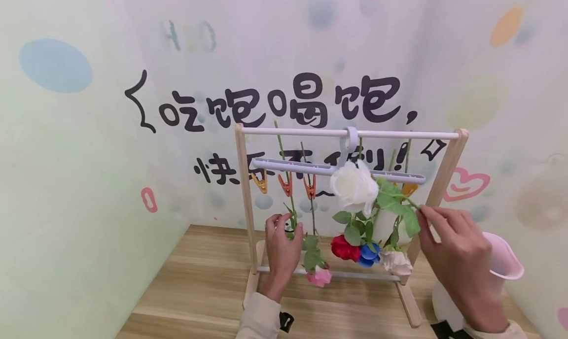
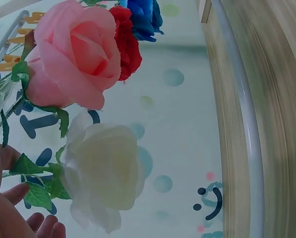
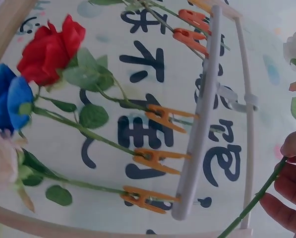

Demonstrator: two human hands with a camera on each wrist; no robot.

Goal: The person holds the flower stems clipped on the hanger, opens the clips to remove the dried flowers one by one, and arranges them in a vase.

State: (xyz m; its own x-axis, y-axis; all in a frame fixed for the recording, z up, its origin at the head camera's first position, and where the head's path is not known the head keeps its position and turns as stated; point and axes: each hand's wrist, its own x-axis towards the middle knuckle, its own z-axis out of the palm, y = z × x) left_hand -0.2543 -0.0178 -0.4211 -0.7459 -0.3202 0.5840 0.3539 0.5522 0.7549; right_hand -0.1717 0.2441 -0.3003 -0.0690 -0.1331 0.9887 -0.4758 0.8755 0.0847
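My right hand [image 1: 459,260] pinches the green stem of a white artificial rose [image 1: 355,186], its bloom pointing left in front of the hanger. That stem [image 3: 257,198] slants down past my fingers in the right wrist view. My left hand [image 1: 284,245] is beside a stem clipped on the hanger's left half, its fingers spread around the leaves. A second white rose [image 2: 108,173] hangs by those fingers, hidden behind the hand in the head view. Close by hangs a pink rose [image 1: 319,276]. Red [image 1: 345,249], blue [image 1: 368,255] and pale [image 1: 396,262] flowers hang upside down farther right.
A wooden rack [image 1: 243,181] carries a grey clip hanger [image 1: 293,166] on its top rod. Orange clips [image 3: 152,158] grip the stems, and a yellow clip [image 1: 261,184] hangs at the left end. A pinkish-white bucket [image 1: 510,270] stands right on the wood-grain table [image 1: 195,280].
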